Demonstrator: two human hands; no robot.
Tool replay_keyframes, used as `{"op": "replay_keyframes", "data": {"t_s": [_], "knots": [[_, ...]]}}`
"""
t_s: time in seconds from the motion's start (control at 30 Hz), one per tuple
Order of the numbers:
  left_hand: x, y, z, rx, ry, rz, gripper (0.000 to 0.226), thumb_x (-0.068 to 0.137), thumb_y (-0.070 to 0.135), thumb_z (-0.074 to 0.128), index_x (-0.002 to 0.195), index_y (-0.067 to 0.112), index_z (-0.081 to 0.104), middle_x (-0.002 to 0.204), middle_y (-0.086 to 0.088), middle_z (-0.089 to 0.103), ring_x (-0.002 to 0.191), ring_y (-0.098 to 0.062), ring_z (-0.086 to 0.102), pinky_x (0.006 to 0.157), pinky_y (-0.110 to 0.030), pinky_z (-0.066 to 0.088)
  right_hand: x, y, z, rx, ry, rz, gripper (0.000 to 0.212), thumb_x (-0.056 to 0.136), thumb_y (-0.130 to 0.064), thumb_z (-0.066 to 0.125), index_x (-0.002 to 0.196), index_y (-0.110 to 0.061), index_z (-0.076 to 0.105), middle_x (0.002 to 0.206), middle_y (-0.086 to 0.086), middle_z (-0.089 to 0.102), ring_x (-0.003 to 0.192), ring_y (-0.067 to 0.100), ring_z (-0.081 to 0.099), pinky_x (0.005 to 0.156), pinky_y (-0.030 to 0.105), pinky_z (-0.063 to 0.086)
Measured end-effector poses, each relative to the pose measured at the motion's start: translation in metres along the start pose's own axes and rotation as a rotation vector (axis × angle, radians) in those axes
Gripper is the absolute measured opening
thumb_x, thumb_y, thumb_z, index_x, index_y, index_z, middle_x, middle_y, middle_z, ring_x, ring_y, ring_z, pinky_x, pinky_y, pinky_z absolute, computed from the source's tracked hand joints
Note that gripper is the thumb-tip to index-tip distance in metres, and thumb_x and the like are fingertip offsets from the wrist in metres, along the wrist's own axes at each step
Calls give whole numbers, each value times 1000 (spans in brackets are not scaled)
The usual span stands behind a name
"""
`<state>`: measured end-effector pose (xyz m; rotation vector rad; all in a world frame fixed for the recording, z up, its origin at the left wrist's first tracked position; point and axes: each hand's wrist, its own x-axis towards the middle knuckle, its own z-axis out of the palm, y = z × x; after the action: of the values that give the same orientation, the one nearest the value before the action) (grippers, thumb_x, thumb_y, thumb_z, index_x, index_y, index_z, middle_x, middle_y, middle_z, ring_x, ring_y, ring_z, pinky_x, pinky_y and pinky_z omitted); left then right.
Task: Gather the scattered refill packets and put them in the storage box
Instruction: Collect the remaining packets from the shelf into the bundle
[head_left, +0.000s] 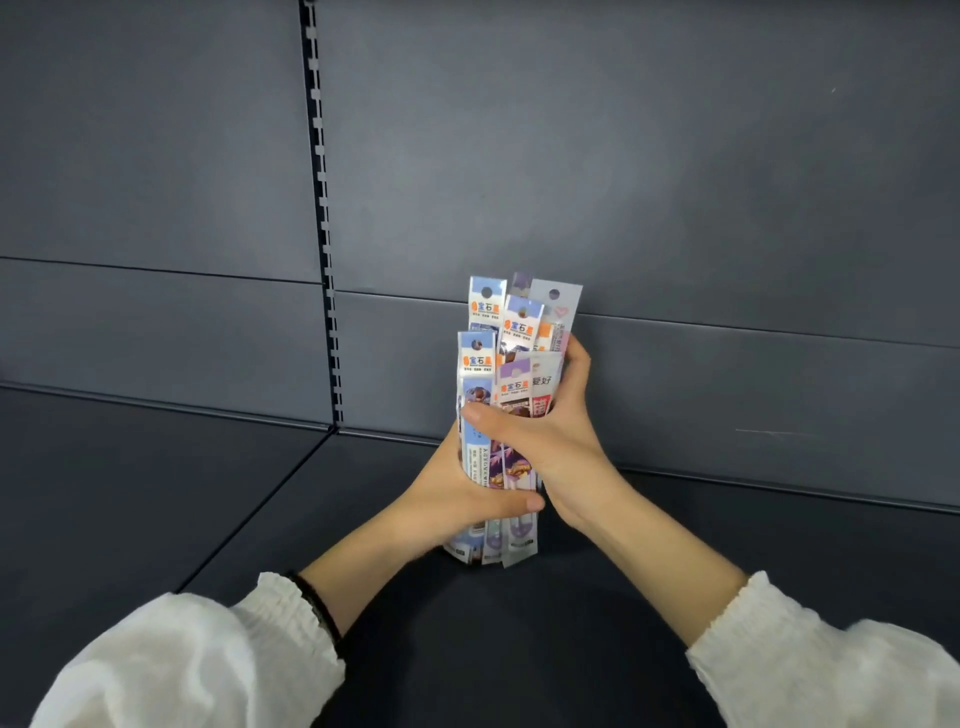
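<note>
A bundle of several long refill packets (493, 364), white and blue with purple prints and hang-holes at the top, stands upright on the dark shelf. My left hand (457, 493) grips the lower half of the bundle, thumb across its front. My right hand (550, 431) wraps round the bundle higher up, fingers behind the packets and thumb across the front. The packets' bottom ends rest on or just above the shelf surface. No storage box is in view.
The dark grey shelf floor (156, 493) spreads left and right of the bundle, with a seam running diagonally at the left. A grey back panel (675, 182) rises behind, with a slotted upright rail (324, 208) left of centre.
</note>
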<state>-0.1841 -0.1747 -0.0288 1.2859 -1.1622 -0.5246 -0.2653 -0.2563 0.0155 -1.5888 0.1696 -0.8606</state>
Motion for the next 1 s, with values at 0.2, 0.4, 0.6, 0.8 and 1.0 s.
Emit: {"op": "replay_keyframes", "data": {"t_s": [0.2, 0.4, 0.6, 0.8, 1.0], "knots": [[1, -2, 1, -56, -35, -63, 76, 73, -11, 73, 132, 26, 43, 118, 1, 67, 109, -11, 64, 83, -23, 53, 4, 5, -1, -6, 73, 26, 84, 69, -7, 82, 124, -44, 31, 110, -11, 63, 94, 3, 67, 77, 26, 58], [1, -3, 2, -101, 34, -104, 67, 74, -10, 73, 129, 21, 49, 111, -2, 70, 104, -13, 67, 84, -26, 54, 7, 1, 0, 34, 39, 58, 80, 70, -9, 81, 127, -41, 34, 112, -7, 65, 95, 7, 69, 76, 28, 58], [-2, 4, -6, -212, 74, -143, 52, 74, -5, 73, 115, 22, 58, 96, 2, 73, 94, -15, 70, 77, -27, 55, 12, -15, -11, 127, -241, 122, 86, 62, -20, 75, 133, -41, 31, 118, -3, 65, 106, 13, 67, 89, 33, 55], [-15, 15, -26, -349, 25, -267, 54, 63, 8, 74, 114, 18, 59, 87, -1, 72, 81, -18, 71, 70, -34, 56, 16, -12, 2, 79, -257, 164, 88, 59, -29, 76, 137, -34, 34, 118, -3, 67, 106, 15, 67, 90, 37, 53], [-55, 30, -90, -273, -61, -364, 48, 64, 8, 75, 108, 20, 61, 86, -2, 72, 82, -18, 69, 73, -36, 55, 30, -12, 66, 83, -201, 112, 105, 61, -17, 84, 140, -44, 20, 127, -4, 61, 106, 15, 67, 95, 44, 52]]}}
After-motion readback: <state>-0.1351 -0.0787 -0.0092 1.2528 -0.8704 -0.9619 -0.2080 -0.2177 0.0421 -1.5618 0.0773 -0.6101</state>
